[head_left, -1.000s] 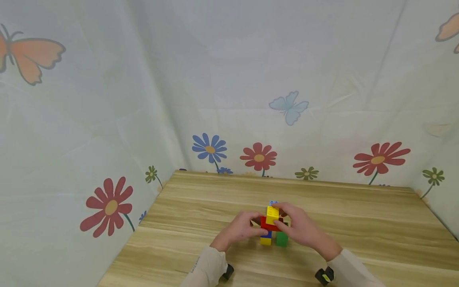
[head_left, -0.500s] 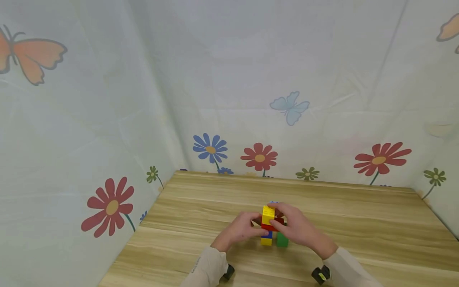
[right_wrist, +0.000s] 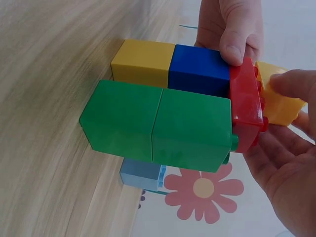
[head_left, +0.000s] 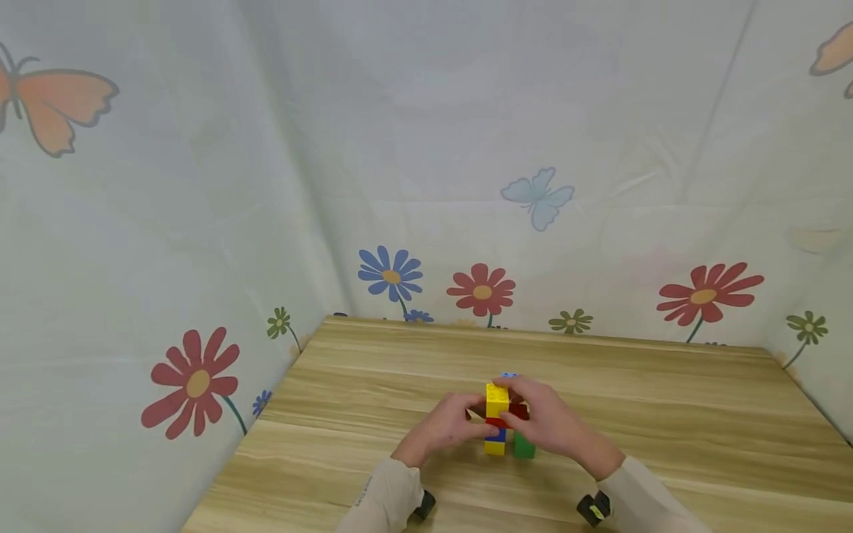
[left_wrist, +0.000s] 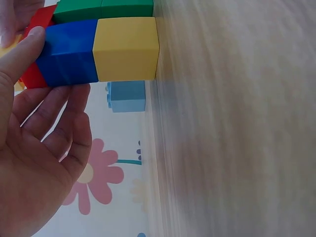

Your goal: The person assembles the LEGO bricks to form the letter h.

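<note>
In my right hand (head_left: 549,418), the thumb and fingers pinch a yellow block (head_left: 496,400). It sits at the left end of a red brick (right_wrist: 246,94), tilted slightly against the studs in the right wrist view. The red brick bridges two columns: a blue block (left_wrist: 69,54) over another yellow block (left_wrist: 128,49), and two stacked green blocks (right_wrist: 192,128). My left hand (head_left: 443,426) grips the left column of this block stack, thumb at the seam of blue and red, fingers on the far side.
Behind the stack a light blue block (left_wrist: 129,96) stands separately on the wooden table (head_left: 373,370). A pale curtain (head_left: 426,148) printed with flowers and butterflies rises at the table's back and left edges.
My right hand has shifted left and slightly lower, carrying the yellow block from the middle of the red brick to its left end. The left hand has kept its place.
</note>
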The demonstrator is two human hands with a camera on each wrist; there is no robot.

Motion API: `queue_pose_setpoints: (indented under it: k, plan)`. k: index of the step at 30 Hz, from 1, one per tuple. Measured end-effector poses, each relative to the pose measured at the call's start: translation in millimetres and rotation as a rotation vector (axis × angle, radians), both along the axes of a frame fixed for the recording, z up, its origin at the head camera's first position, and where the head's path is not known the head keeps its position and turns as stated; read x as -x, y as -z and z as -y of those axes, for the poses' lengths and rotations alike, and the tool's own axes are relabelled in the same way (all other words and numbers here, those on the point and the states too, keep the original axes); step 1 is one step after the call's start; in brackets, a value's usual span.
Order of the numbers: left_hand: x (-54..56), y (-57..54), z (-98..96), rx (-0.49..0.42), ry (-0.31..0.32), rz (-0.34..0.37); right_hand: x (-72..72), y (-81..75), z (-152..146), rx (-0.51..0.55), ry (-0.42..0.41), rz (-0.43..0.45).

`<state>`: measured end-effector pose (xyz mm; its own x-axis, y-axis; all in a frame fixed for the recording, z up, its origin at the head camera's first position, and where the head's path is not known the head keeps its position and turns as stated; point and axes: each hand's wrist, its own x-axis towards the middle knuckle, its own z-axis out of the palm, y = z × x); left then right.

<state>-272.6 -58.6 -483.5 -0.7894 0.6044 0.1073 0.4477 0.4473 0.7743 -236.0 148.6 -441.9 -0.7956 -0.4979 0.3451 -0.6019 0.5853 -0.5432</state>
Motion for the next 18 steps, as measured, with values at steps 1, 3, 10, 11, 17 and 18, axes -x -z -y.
queue_pose_setpoints:
  k: [1, 3, 10, 11, 17, 18]
  plan:
    - [1.7, 2.1, 0.2, -0.003, 0.003, -0.003, 1.3, 2.0, 0.4, -0.004, 0.002, -0.005]
    - [3.6, 4.2, 0.7, -0.004, 0.005, -0.006, 2.8, 4.1, 1.0, -0.006, 0.005, -0.008]
    - [3.7, 4.3, 0.8, -0.005, 0.002, 0.002, 2.2, 5.3, 0.5, 0.007, 0.001, -0.005]
    - [4.4, 4.3, 0.7, -0.007, 0.006, 0.001, 2.4, 5.2, 0.5, 0.009, 0.003, -0.005]
    - [6.8, 3.0, 1.3, -0.007, 0.010, 0.000, 3.5, 3.3, 1.4, 0.015, 0.023, -0.007]
    - [6.7, 2.3, 1.6, -0.005, 0.007, 0.000, 3.7, 2.6, 1.9, 0.014, 0.025, -0.006]
